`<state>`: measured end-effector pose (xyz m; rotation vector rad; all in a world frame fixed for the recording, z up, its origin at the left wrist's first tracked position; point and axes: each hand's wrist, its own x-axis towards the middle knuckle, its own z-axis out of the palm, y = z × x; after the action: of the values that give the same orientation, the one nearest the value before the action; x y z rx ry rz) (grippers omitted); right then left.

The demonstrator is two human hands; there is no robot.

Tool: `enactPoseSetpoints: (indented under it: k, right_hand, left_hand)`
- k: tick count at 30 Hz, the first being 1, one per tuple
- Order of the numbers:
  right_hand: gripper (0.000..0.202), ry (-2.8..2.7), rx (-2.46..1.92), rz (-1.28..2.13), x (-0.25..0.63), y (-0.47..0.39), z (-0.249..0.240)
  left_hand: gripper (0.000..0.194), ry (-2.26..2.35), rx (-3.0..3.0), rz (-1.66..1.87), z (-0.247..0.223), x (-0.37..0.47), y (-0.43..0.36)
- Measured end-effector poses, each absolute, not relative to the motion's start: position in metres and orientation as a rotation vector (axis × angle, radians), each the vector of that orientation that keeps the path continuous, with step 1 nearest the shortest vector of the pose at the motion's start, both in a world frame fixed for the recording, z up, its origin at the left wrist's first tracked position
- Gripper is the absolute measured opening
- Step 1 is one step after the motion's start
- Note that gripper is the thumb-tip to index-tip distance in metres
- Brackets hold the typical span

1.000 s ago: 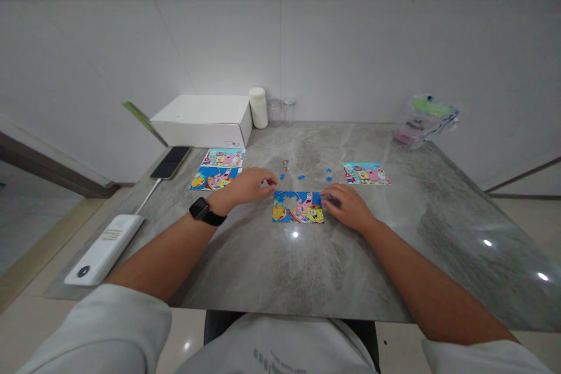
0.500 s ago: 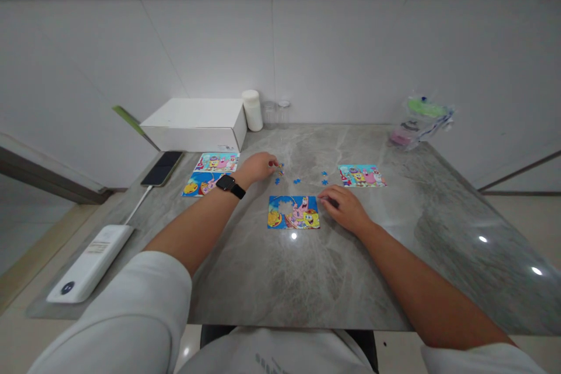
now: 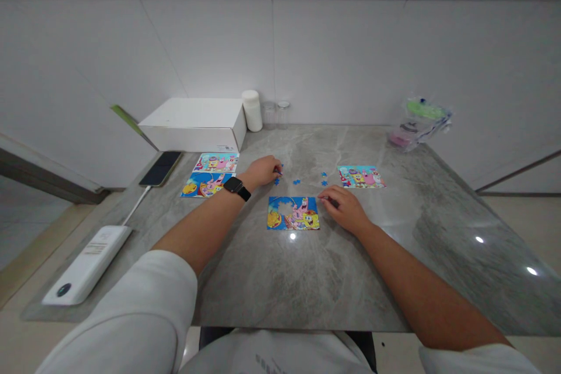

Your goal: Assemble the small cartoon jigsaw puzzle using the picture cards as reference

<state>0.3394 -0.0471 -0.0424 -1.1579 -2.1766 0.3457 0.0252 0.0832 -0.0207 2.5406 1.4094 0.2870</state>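
Grey desk (image 3: pixel 328 286) here, marbled and glossy, lamp glints shining off it near the puzzle (image 3: pixel 302 214) and out at four o'clock. Call that puzzle the clock's centre, twelve at the wall (image 3: pixel 333 58), and it's lying flat, with a gap in its upper left! Loose pieces (image 3: pixel 297 182) are scattered from eleven round to one. The left hand (image 3: pixel 264 169), watch (image 3: pixel 233 185) on the wrist, is at eleven, fingers drawn together right over some of them; can't tell whether one is pinched! The right hand (image 3: pixel 345 207) is at three, loosely curled, fingertips at the puzzle's corner, contact hard to call. Out to ten, two picture sheets (image 3: pixel 216 162), then the phone (image 3: pixel 160 168), its cable (image 3: pixel 137 205) running to a white device (image 3: pixel 87 266) between eight and nine. White box (image 3: pixel 193 123) towards ten, bottle (image 3: pixel 252 111) at eleven, clear glasses (image 3: pixel 283 115) just short of twelve, all below those pale, seamed panels. A picture card (image 3: pixel 362 176) at two, a crumpled clear bag (image 3: pixel 419 123) well beyond it, and pale floor (image 3: pixel 534 216) past the edge
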Motion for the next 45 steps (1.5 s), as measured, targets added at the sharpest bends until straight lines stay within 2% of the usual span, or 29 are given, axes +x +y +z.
enactPoseSetpoints:
  k: [5, 12, 20, 29, 36, 45]
  right_hand:
    - [0.021, -2.161, -1.175, 0.317, 0.341, -0.046, -0.046]
    - [0.021, -2.056, -1.183, 0.28, 0.331, -0.044, -0.037]
    - [0.019, -2.034, -1.11, 0.455, 0.275, -0.053, 0.002]
    - [0.023, -2.046, -1.036, 0.541, 0.237, -0.069, -0.026]
    - [0.018, -2.058, -1.038, 0.595, 0.237, -0.075, -0.025]
    - [0.02, -1.963, -1.114, 0.647, 0.241, -0.075, -0.025]
  left_hand:
    - [0.014, 1.431, 2.434, 0.403, -0.016, 0.017, 0.072]
    - [0.019, 1.199, 1.981, 0.808, -0.002, 0.012, 0.01]
    - [0.026, 1.153, 1.772, 0.91, -0.002, 0.016, -0.049]
    - [0.027, 1.202, 1.706, 1.059, -0.027, 0.013, -0.072]
    - [0.021, 1.197, 1.762, 1.062, -0.025, 0.021, -0.08]
    - [0.024, 1.182, 1.832, 1.074, -0.027, 0.023, -0.081]
